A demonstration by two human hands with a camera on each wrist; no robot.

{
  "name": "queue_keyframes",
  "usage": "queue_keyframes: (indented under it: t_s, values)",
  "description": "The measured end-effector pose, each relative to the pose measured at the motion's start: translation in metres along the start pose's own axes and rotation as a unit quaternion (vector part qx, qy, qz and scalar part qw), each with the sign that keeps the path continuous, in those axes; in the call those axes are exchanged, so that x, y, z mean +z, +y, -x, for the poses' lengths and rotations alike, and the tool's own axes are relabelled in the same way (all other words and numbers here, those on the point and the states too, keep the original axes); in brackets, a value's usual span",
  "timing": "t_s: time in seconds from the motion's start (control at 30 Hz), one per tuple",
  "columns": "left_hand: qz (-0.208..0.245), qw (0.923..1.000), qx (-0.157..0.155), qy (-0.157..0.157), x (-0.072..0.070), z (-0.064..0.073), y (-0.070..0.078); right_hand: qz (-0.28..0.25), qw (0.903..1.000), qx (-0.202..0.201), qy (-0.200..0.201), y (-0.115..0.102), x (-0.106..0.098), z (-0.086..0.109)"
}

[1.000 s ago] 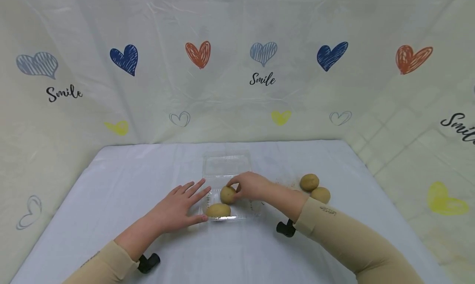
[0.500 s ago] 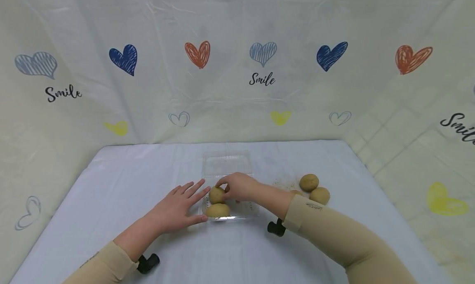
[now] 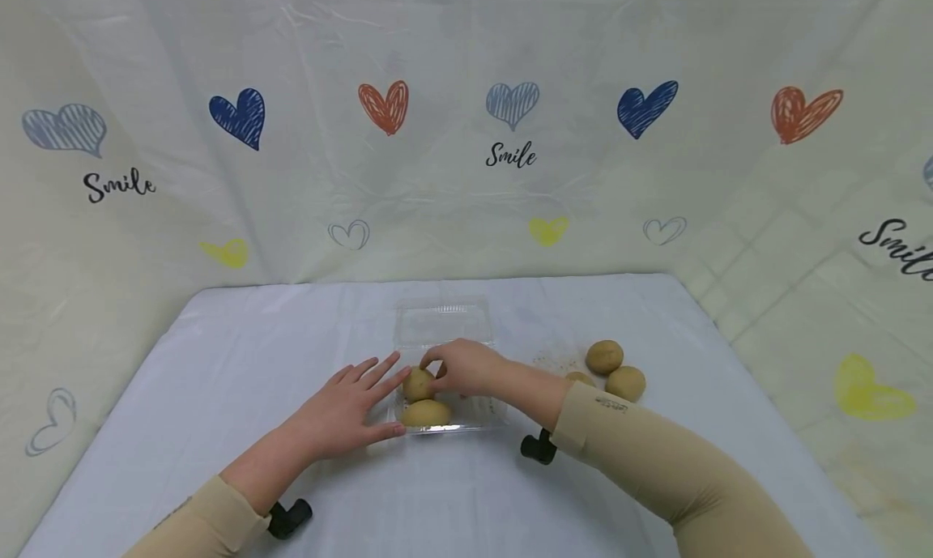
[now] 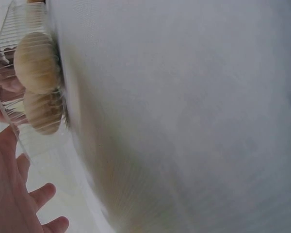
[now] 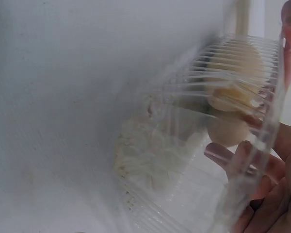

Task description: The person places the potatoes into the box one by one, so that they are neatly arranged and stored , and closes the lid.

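A clear plastic clamshell box (image 3: 477, 412) lies on the white cloth, its lid (image 3: 445, 325) folded back away from me. One potato (image 3: 426, 413) rests lengthwise along the box's front wall. Just behind it, my right hand (image 3: 470, 369) pinches a second potato (image 3: 418, 385) between thumb and fingers, inside the box at the left end. My left hand (image 3: 338, 412) is spread with straight fingers, its fingertips and thumb at the box's left edge. Through the ribbed wall in the left wrist view, the front potato (image 4: 37, 63) and the held potato (image 4: 42, 112) appear side by side.
To the right of the box sit two potatoes, one farther back (image 3: 604, 357) and one nearer (image 3: 625, 384). A third potato (image 3: 579, 377) shows partly behind the right forearm. Brown crumbs (image 3: 555, 362) dot the cloth there. A heart-printed backdrop (image 3: 437, 185) rises behind the table.
My right hand has moved left inside the box with the potato, bringing it to the left end behind the front potato. The left hand has stayed in place.
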State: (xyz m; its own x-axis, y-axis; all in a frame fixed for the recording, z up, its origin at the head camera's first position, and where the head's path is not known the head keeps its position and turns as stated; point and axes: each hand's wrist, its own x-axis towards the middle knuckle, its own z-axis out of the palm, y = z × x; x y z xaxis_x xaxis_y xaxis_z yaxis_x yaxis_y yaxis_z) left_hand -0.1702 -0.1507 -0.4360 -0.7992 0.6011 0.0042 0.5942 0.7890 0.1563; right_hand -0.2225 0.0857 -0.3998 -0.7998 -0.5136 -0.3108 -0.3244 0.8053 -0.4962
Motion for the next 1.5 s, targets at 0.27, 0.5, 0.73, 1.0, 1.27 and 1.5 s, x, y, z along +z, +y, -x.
queue_keyframes:
  t_s: [0.27,0.5,0.73,1.0,1.27,1.5]
  values:
    - [0.001,1.0000,-0.006,-0.006,-0.002,0.000,0.001,-0.007,0.9999,-0.005,0.006,0.007,-0.010,0.004]
    - [0.001,1.0000,-0.003,-0.009,-0.002,0.001,0.001,-0.021,0.9997,-0.011,0.008,0.012,-0.019,0.010]
    - [0.005,0.9999,-0.003,-0.008,-0.001,0.000,-0.001,-0.046,0.9987,0.002,0.022,0.019,-0.035,0.022]
    - [0.005,0.9999,-0.004,-0.008,0.000,0.000,-0.001,-0.050,0.9976,0.026,0.041,0.035,-0.051,0.047]
    - [0.009,0.9999,-0.003,-0.005,0.000,0.001,-0.001,-0.045,0.9959,0.052,0.059,0.068,-0.058,0.074]
    - [0.009,1.0000,-0.001,0.000,0.000,0.001,0.000,-0.007,0.9947,0.068,0.077,0.097,-0.058,0.099]
